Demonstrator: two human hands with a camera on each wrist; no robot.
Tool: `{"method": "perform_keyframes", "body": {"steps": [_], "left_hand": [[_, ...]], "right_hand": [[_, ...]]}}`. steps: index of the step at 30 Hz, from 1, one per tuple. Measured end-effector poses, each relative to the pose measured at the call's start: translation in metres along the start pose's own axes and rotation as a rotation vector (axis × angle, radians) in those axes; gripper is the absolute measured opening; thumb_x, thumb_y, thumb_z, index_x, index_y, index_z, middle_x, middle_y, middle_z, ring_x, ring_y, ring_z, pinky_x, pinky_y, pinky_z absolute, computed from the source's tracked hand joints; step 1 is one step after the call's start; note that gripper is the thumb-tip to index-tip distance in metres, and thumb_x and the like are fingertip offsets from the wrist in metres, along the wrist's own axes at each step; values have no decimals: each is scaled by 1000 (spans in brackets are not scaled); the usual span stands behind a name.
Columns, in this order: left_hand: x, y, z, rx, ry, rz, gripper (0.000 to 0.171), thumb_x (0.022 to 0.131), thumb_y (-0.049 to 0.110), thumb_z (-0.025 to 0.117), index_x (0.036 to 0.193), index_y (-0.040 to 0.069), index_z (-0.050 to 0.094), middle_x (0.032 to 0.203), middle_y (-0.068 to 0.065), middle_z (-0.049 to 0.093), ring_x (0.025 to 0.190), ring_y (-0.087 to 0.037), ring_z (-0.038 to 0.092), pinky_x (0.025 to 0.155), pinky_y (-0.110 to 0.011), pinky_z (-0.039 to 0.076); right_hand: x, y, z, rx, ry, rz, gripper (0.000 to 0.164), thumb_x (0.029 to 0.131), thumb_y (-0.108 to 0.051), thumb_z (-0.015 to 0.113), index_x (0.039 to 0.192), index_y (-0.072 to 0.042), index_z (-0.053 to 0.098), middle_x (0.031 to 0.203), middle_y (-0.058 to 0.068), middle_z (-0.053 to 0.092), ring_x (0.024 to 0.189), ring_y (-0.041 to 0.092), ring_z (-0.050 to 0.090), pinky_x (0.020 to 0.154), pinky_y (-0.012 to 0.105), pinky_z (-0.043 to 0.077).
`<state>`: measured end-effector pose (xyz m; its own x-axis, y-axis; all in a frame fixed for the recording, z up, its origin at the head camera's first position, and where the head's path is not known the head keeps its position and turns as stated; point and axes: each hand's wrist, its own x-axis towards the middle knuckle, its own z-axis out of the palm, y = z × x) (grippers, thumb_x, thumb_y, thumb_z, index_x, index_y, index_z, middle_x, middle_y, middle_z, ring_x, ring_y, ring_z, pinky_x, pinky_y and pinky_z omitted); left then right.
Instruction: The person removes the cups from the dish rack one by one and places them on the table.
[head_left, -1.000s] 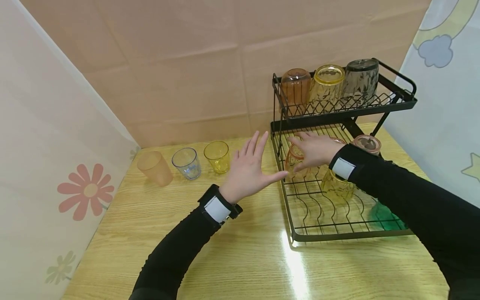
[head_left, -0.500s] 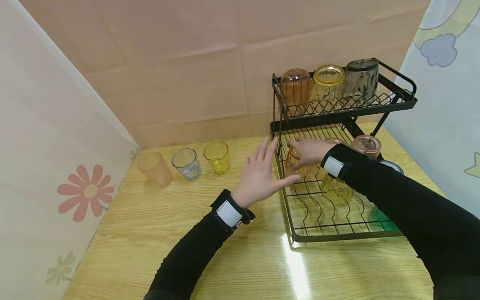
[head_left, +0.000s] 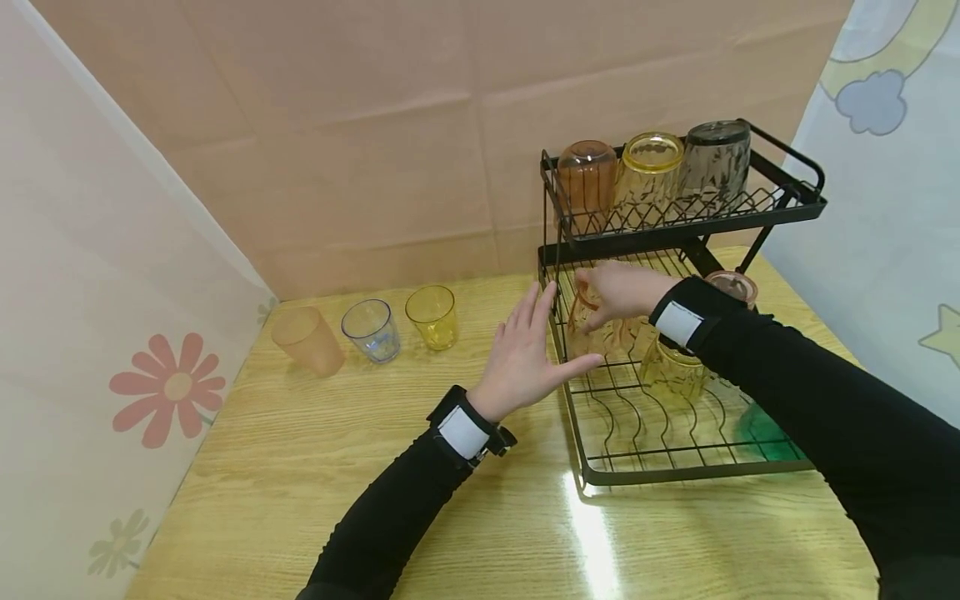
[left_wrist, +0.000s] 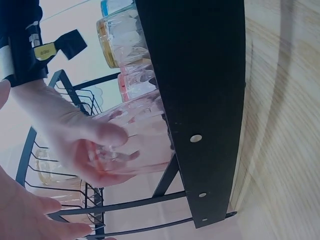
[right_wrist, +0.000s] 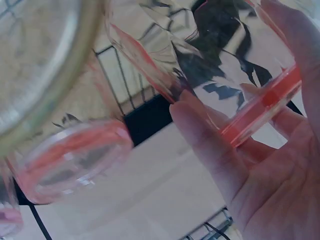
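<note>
In the head view my right hand [head_left: 626,290] grips a clear pink-orange drinking glass [head_left: 585,333] at the left side of the lower tier of the black dish rack [head_left: 697,475]. The glass is upside down; in the right wrist view my thumb and fingers lie round it near its thick reddish base [right_wrist: 265,107]. The left wrist view shows the same glass [left_wrist: 145,135] close over the rack's black side bar. My left hand [head_left: 517,354] hovers at the rack's left edge with fingers straight and thumb spread, holding nothing.
Brown, yellow and grey glasses stand inverted on the rack's upper tier. Lower down are a yellow glass [head_left: 671,375], a pink glass [head_left: 733,286] and a green one [head_left: 765,433]. An orange cup [head_left: 309,342], a blue-rimmed glass [head_left: 372,332] and a yellow glass [head_left: 433,317] stand upright on the table.
My right hand has closed round the pink-orange glass, and the glass now appears slightly raised. My left hand has shifted right toward the rack, its fingers still straight.
</note>
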<state>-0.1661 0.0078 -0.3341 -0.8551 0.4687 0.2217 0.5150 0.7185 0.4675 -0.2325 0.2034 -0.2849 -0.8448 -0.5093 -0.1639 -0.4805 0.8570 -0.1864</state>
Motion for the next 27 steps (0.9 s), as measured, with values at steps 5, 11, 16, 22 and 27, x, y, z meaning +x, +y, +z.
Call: {"method": "perform_keyframes", "body": {"steps": [5,11,16,22,27], "left_hand": [[-2,1,1,-44,16,-7,107,82,67,62,158,18,3,162,-7,0,145,-30,13,111,-56,18],[-6,2,1,-144,47,-6,106,83,62,65,157,21,0,162,-4,-3,146,-26,8,113,-52,15],[-12,3,2,-280,66,-40,104,85,60,64,157,27,-5,161,4,-4,146,-23,8,110,-56,16],[-21,-2,2,-494,87,-83,97,87,55,64,157,31,0,162,2,4,145,-27,14,106,-63,22],[-25,-11,2,-695,68,-143,94,86,65,57,157,30,5,161,-2,8,144,-29,15,106,-63,22]], "right_hand": [[-4,-6,-8,-15,31,2,67,77,-34,83,124,4,53,111,23,63,92,33,61,75,46,50],[-14,-12,-12,-11,38,-5,80,77,-38,82,132,10,49,117,26,61,100,37,62,81,49,50],[-29,-18,-15,30,85,-25,67,77,-37,82,123,4,55,98,13,64,76,23,61,69,41,51],[-53,-26,-15,101,191,-55,55,77,-34,82,113,-2,56,86,5,57,68,18,52,60,35,46],[-67,-34,-13,183,274,-77,52,78,-30,82,113,-4,56,89,4,56,79,20,54,72,41,50]]}}
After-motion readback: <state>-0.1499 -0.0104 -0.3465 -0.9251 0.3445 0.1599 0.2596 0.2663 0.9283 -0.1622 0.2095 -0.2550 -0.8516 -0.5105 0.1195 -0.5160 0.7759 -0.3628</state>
